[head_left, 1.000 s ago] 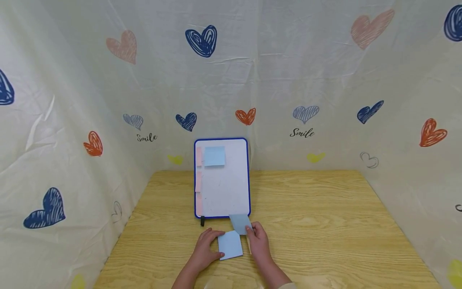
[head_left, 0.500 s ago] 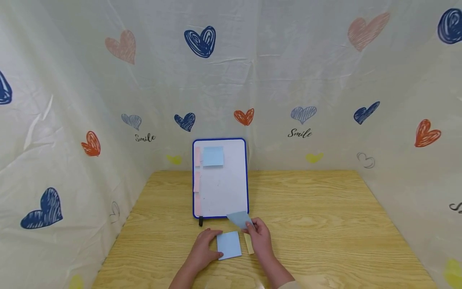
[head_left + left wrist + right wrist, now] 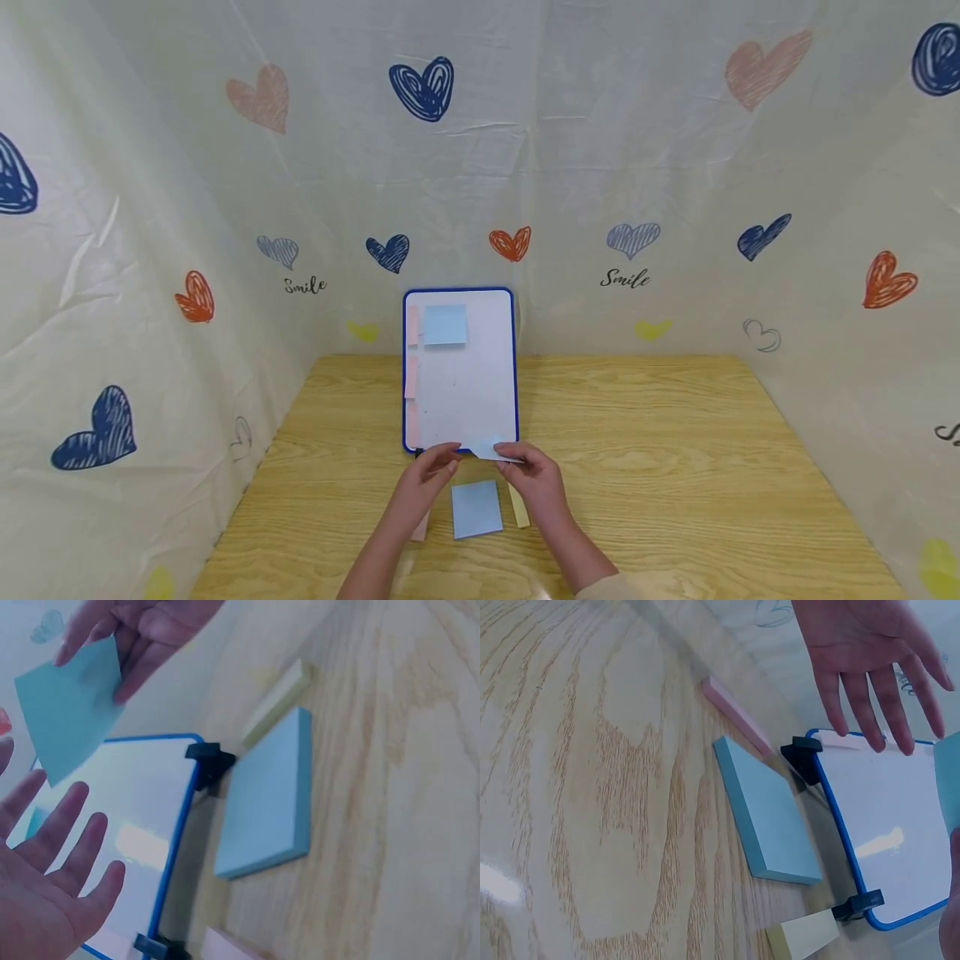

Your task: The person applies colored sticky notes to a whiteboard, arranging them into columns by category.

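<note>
My right hand (image 3: 536, 482) pinches a light blue sticky note (image 3: 71, 709) by one edge, holding it up in front of the whiteboard's lower right corner. Facing it, my left hand (image 3: 423, 483) holds nothing; in the left wrist view its fingers are spread, with the fingertips close to the note's lower corner. Below and between both hands, a thick pad of blue sticky notes (image 3: 477, 510) lies on the table. The whiteboard (image 3: 465, 392), blue-framed, stands upright behind the hands. One blue sticky note (image 3: 445, 325) is stuck near its top left.
Pink strips (image 3: 410, 377) run down the board's left edge. A yellow strip pad (image 3: 518, 506) lies right of the blue pad, and a pink strip pad (image 3: 421, 528) left of it, partly behind my left forearm. Black feet (image 3: 802, 759) support the board. A heart-printed curtain (image 3: 570, 167) surrounds the table.
My right hand has lifted the blue note up and away from the pad, and the note has tilted. My left hand has let go of the pad and risen toward the note.
</note>
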The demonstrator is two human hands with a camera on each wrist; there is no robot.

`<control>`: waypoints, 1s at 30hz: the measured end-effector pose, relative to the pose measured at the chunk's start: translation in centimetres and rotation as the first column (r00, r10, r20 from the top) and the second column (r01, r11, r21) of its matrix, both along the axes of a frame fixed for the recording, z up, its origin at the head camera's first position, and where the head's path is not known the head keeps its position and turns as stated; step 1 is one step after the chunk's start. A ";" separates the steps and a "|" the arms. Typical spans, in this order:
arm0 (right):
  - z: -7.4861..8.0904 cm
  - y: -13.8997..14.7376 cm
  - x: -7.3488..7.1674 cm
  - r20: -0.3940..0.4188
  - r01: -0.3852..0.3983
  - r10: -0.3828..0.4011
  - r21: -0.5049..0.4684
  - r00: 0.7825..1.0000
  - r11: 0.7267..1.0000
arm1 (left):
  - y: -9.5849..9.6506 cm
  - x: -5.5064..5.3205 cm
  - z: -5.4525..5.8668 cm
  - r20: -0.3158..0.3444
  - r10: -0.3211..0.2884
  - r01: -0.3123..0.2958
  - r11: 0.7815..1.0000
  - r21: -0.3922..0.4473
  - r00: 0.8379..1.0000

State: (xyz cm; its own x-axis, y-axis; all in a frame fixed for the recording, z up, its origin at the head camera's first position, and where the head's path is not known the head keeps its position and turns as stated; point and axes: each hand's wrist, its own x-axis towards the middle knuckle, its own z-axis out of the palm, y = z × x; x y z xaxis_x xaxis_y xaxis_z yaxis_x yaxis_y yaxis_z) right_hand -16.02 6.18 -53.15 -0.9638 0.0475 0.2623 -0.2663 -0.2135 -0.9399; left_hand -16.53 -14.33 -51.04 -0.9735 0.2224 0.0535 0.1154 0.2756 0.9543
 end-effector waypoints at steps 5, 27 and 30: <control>0.6 -0.1 0.0 -0.036 -0.040 0.041 0.038 0.999 0.998 | 0.6 -0.3 1.1 0.000 -0.008 0.008 0.998 0.062 1.000; 6.0 -1.0 -1.3 -0.104 0.013 0.006 0.185 0.995 0.983 | 2.2 -3.4 3.9 0.060 0.230 -0.235 0.966 0.103 0.971; 6.6 -0.7 -2.0 -0.083 0.035 -0.019 0.200 0.996 0.979 | 2.0 -3.8 4.2 0.053 0.247 -0.251 0.964 0.090 0.968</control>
